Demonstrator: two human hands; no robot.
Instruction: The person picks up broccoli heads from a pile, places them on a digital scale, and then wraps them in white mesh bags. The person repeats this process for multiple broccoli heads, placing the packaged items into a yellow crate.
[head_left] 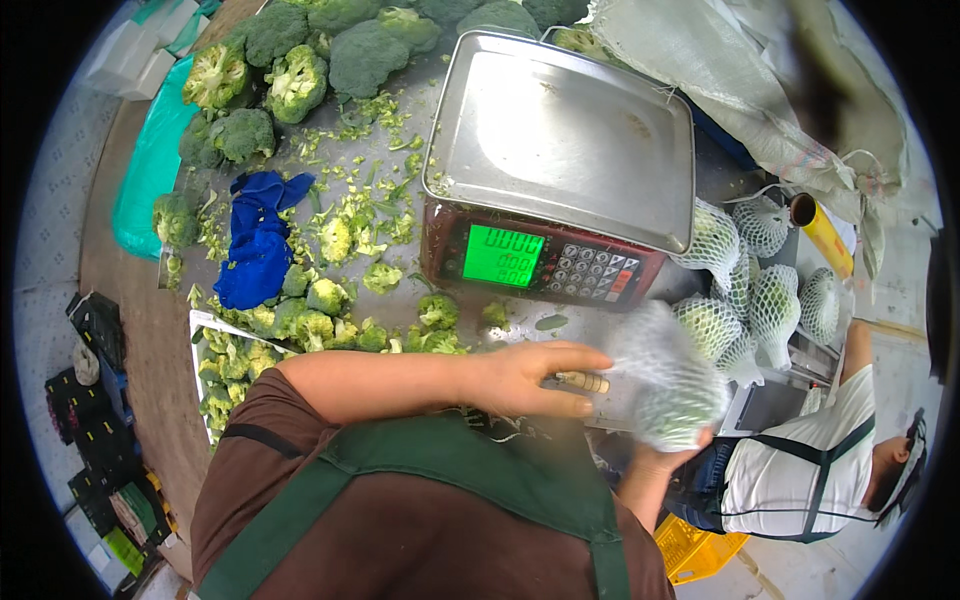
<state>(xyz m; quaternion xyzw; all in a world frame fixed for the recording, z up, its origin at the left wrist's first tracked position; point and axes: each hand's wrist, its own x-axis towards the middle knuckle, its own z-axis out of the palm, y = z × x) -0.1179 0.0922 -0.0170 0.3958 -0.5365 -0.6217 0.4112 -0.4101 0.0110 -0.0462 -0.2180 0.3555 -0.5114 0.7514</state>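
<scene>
My left hand [540,385] reaches from the left with thumb and fingers apart, close to a wooden handle [580,380] and the near end of a blurred white foam net. My right hand [670,450] is closed round the bottom of this netted broccoli [680,400], held at the table's front edge. Just above stands a scale [545,260] with a steel pan [560,120] and green display. Other netted broccoli [770,310] are heaped to its right. Loose florets [330,325] and trimmings lie left of the scale.
Broccoli heads [360,55] pile at the back left near a blue cloth [250,240]. A floret tray [235,370] sits front left. White sacks [750,90] and a yellow roll [830,250] are right. A co-worker [790,470] works beside me, above a yellow crate [700,550].
</scene>
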